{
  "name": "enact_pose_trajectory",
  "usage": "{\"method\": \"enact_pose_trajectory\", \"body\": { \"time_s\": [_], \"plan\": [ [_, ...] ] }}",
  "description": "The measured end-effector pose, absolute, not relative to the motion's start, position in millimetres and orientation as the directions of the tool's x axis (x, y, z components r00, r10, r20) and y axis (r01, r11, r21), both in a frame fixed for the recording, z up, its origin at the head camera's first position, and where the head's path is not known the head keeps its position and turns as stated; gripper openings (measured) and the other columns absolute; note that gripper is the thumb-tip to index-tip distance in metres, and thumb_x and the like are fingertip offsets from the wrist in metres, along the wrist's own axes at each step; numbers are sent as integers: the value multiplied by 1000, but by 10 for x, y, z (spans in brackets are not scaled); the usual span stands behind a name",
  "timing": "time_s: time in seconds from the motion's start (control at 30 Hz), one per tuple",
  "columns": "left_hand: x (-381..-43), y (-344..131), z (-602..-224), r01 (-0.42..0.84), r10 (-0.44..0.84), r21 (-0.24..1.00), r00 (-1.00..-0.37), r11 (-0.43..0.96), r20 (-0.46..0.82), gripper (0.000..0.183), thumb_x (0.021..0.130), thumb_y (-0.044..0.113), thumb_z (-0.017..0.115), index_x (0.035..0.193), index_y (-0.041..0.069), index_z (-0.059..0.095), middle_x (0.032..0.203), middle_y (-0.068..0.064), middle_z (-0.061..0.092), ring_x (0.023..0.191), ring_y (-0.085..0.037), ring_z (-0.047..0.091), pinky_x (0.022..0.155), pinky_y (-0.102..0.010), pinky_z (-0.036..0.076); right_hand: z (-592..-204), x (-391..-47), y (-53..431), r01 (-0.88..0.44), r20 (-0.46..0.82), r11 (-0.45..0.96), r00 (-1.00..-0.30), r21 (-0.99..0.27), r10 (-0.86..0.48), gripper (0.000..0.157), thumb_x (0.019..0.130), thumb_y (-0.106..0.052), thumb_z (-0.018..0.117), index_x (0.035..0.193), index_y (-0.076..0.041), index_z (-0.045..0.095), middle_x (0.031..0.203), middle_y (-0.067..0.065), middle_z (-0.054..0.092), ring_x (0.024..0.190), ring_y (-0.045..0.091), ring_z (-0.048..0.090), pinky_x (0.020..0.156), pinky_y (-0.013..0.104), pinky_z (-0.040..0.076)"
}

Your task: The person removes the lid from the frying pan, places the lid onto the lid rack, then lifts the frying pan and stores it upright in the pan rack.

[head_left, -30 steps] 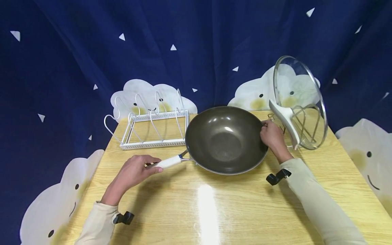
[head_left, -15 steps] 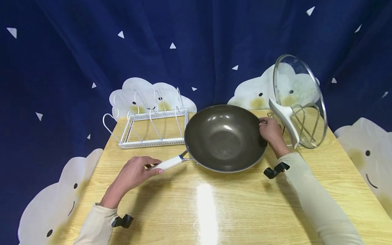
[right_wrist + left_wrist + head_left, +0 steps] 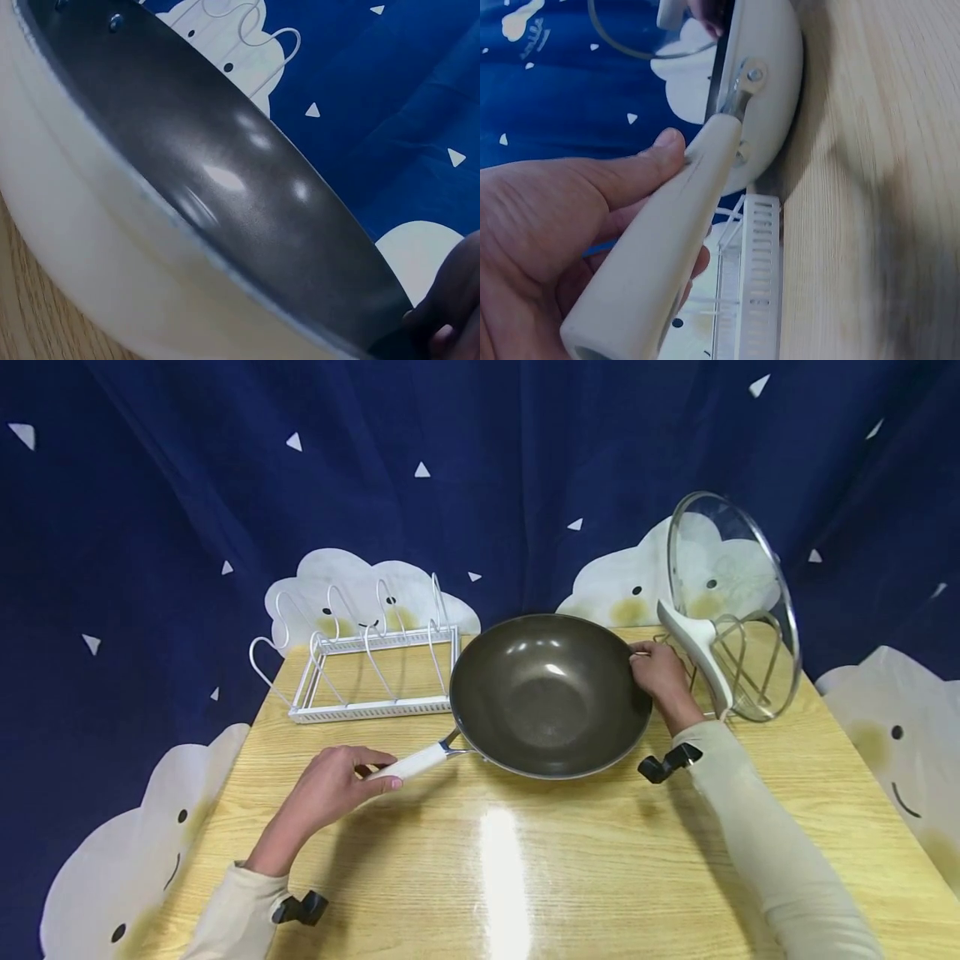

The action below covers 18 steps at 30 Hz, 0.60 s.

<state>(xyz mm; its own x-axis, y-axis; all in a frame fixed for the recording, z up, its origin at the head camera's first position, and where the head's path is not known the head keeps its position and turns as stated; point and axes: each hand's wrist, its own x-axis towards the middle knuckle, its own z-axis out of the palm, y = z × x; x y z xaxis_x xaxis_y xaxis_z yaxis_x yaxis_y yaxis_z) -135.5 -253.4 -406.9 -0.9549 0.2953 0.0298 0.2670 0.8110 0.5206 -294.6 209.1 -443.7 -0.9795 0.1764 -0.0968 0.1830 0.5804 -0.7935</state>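
Observation:
A wok (image 3: 551, 710) with a dark inside, a pale outside and a long white handle stands in the middle of the wooden table. My left hand (image 3: 330, 789) grips the handle (image 3: 664, 240), fingers curled beneath it and thumb along its side. On the far side from the handle, my right hand (image 3: 660, 675) pinches the wok's rim; in the right wrist view only a bit of that hand (image 3: 454, 300) shows at the lower right corner. Whether the wok's base touches the table is hard to tell.
Left of the wok stands a white wire rack (image 3: 375, 708) with several upright loops. A glass lid (image 3: 783, 610) with a white handle stands upright in a metal wire rack (image 3: 750, 672) at the right, close to my right hand. A blue curtain (image 3: 480, 485) hangs behind the table.
The wok and both hands sit slightly higher and a little further left in the head view, as does the whole scene. Both grips stay the same.

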Motion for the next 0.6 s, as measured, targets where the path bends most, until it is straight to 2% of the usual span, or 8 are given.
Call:
{"method": "enact_pose_trajectory", "body": {
  "time_s": [0.37,0.6],
  "plan": [
    [-1299,-2427,-4046,110,179,567,-982,817,-68,32,84,35,85,107,15,81,97,1,77,70,-8,63,61,-31,48,-4405,-3003,2054,172,-59,619,-978,-767,198,45,98,-11,38,133,4,62,130,29,61,103,43,61,83,52,52],
    [-1284,-2404,-4025,64,154,580,-982,812,-106,32,84,34,85,108,14,81,100,0,77,74,-8,65,64,-32,51,-4417,-3037,2010,181,-48,611,-973,-771,228,48,93,-8,37,132,3,64,129,27,62,104,42,60,84,53,53]
  ]
}}
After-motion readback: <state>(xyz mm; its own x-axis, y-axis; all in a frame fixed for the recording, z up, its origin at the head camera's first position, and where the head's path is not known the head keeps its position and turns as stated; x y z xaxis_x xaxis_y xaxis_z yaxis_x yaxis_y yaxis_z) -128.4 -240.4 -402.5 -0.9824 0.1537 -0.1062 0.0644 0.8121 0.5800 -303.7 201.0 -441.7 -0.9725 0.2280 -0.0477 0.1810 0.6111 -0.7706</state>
